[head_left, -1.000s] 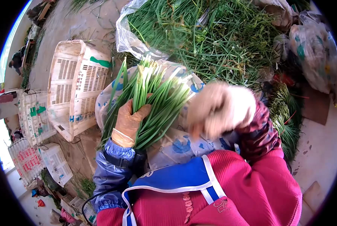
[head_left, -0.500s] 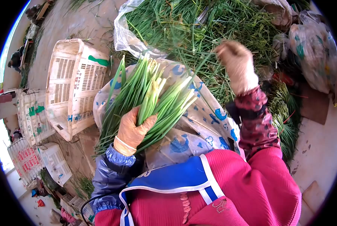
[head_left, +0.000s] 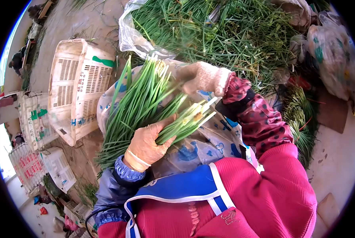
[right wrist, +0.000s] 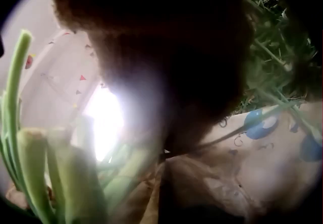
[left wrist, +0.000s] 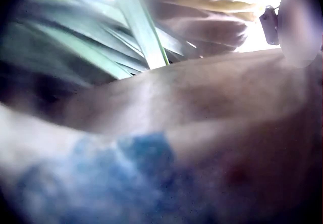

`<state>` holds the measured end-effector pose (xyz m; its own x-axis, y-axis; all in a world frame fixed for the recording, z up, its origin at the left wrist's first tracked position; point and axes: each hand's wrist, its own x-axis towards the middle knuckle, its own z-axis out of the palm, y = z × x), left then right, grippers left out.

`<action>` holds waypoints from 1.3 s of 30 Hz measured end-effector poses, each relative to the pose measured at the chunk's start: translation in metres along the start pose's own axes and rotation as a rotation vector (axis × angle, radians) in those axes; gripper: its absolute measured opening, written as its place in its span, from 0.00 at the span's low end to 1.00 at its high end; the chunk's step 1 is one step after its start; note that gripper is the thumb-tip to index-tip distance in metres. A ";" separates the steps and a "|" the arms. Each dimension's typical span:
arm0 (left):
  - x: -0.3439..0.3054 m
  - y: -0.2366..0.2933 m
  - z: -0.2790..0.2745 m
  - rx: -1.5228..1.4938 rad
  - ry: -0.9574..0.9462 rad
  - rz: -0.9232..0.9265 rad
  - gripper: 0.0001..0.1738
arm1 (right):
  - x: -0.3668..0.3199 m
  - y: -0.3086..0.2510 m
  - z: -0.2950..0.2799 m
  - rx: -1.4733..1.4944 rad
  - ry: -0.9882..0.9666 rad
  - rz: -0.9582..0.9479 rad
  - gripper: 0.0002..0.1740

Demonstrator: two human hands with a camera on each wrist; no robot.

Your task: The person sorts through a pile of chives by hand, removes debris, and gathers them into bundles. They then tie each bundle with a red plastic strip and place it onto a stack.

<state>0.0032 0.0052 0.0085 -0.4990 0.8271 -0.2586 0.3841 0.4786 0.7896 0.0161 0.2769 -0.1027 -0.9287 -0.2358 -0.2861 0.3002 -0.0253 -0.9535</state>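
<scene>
In the head view my left hand (head_left: 149, 143), in a tan rubber glove, grips a small bunch of garlic chives (head_left: 187, 123), pale cut ends pointing up and right. More chives (head_left: 135, 95) lie beside it across my lap. My right hand (head_left: 203, 77), in a whitish knit glove, is over the stems with its fingers blurred. A thin leaf (right wrist: 222, 139) runs out from its fingertips in the right wrist view, where pale stem ends (right wrist: 33, 158) stand close by. Green leaves (left wrist: 144, 27) show past the glove in the left wrist view.
A blue-patterned plastic sheet (head_left: 189, 152) covers my lap. Ahead lies a large heap of loose greens (head_left: 225, 35) on clear plastic (head_left: 129, 33). White crates (head_left: 92, 85) stand at the left. Bundled chives (head_left: 298, 115) and a full plastic bag (head_left: 334, 55) are at the right.
My right hand has come from over the heap back down and left to the bunch. My left hand has turned its bunch so the stem ends tip to the right.
</scene>
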 end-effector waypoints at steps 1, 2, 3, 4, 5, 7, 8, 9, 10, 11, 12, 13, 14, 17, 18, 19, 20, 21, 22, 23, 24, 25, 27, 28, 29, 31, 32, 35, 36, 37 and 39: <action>0.000 -0.001 0.001 0.015 0.015 0.024 0.25 | 0.004 -0.001 0.005 -0.062 0.035 -0.018 0.22; 0.001 0.000 0.001 0.005 0.016 0.002 0.25 | -0.002 -0.004 0.005 -0.116 0.142 0.100 0.19; 0.001 0.001 0.002 -0.008 0.019 -0.019 0.26 | -0.004 -0.010 0.007 -0.059 0.176 0.101 0.18; 0.002 0.001 0.002 -0.020 0.020 -0.039 0.26 | -0.006 -0.013 0.008 -0.002 0.212 0.103 0.17; 0.003 0.001 0.003 0.080 -0.008 0.006 0.27 | -0.007 -0.016 0.009 0.055 0.251 0.105 0.16; 0.007 0.001 0.002 0.278 -0.066 0.098 0.30 | -0.009 -0.022 0.010 0.053 0.328 0.137 0.16; 0.007 0.004 0.003 0.307 -0.057 0.095 0.30 | -0.010 -0.024 0.011 0.051 0.366 0.151 0.16; 0.007 0.008 0.004 0.336 -0.048 0.092 0.31 | -0.010 -0.026 0.013 -0.054 0.380 0.133 0.17; 0.006 0.010 0.005 0.367 -0.038 0.088 0.32 | -0.012 -0.031 0.013 -0.184 0.383 0.101 0.17; 0.006 0.003 0.007 0.426 -0.075 0.147 0.32 | -0.016 -0.039 0.013 -0.313 0.384 0.070 0.18; 0.008 0.004 0.006 0.466 -0.063 0.191 0.32 | -0.018 -0.043 0.013 -0.443 0.384 0.037 0.19; 0.010 0.005 0.006 0.507 -0.050 0.235 0.32 | -0.018 -0.038 0.012 -0.521 0.401 -0.062 0.20; 0.013 0.006 0.005 0.546 -0.037 0.280 0.31 | -0.017 -0.040 0.014 -0.311 0.461 -0.042 0.20; 0.012 0.001 0.008 0.439 -0.070 0.192 0.30 | -0.015 -0.049 0.015 0.091 0.540 0.028 0.22; 0.011 -0.002 0.009 0.390 -0.084 0.169 0.30 | -0.014 -0.048 0.010 0.092 0.584 0.044 0.22; 0.011 -0.004 0.009 0.383 -0.105 0.147 0.29 | -0.012 -0.046 0.006 0.091 0.630 0.060 0.22; 0.011 -0.006 0.009 0.348 -0.130 0.135 0.28 | -0.013 -0.045 0.004 0.091 0.675 0.077 0.22; 0.012 -0.007 0.007 0.311 -0.153 0.125 0.28 | -0.019 -0.051 0.003 0.057 0.738 0.028 0.22; 0.013 -0.008 0.007 0.274 -0.174 0.116 0.28 | -0.014 -0.041 -0.004 0.078 0.830 -0.008 0.21; 0.013 -0.011 0.007 0.274 -0.172 0.116 0.28 | -0.015 -0.040 -0.013 0.142 0.896 -0.029 0.21; 0.012 -0.014 0.008 0.273 -0.170 0.115 0.28 | -0.017 -0.040 -0.021 0.207 0.961 -0.050 0.20; 0.011 -0.016 0.009 0.273 -0.168 0.114 0.28 | -0.021 -0.042 -0.029 0.270 1.029 -0.078 0.18; 0.011 -0.020 0.008 0.288 -0.166 0.138 0.28 | -0.034 -0.053 -0.045 0.298 1.182 -0.061 0.14; 0.010 -0.021 0.009 0.293 -0.169 0.150 0.28 | -0.046 -0.051 -0.062 0.223 1.177 -0.109 0.20; 0.010 -0.021 0.009 0.306 -0.168 0.156 0.28 | -0.054 -0.053 -0.076 0.280 1.266 -0.155 0.20; 0.007 -0.019 0.007 0.336 -0.164 0.163 0.29 | -0.074 -0.066 -0.101 0.234 1.504 -0.136 0.09; 0.007 -0.019 0.006 0.333 -0.157 0.167 0.29 | -0.087 -0.062 -0.121 0.221 1.577 -0.186 0.11; 0.007 -0.019 0.005 0.253 -0.113 0.164 0.29 | -0.130 0.005 -0.212 0.185 1.650 -0.129 0.13; 0.006 -0.022 0.004 0.181 -0.078 0.147 0.28 | -0.132 0.015 -0.212 0.037 1.633 0.070 0.16; 0.006 -0.025 0.003 0.110 -0.043 0.128 0.28 | -0.131 0.012 -0.201 -0.113 1.596 0.264 0.19; 0.006 -0.026 0.000 0.144 -0.057 0.132 0.28 | -0.116 0.027 -0.158 -0.405 1.452 0.383 0.21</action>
<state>-0.0099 -0.0022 -0.0135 -0.3938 0.8988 -0.1925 0.5523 0.3988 0.7320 0.0972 0.4574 -0.1106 -0.2911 0.9487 -0.1237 0.7056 0.1256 -0.6973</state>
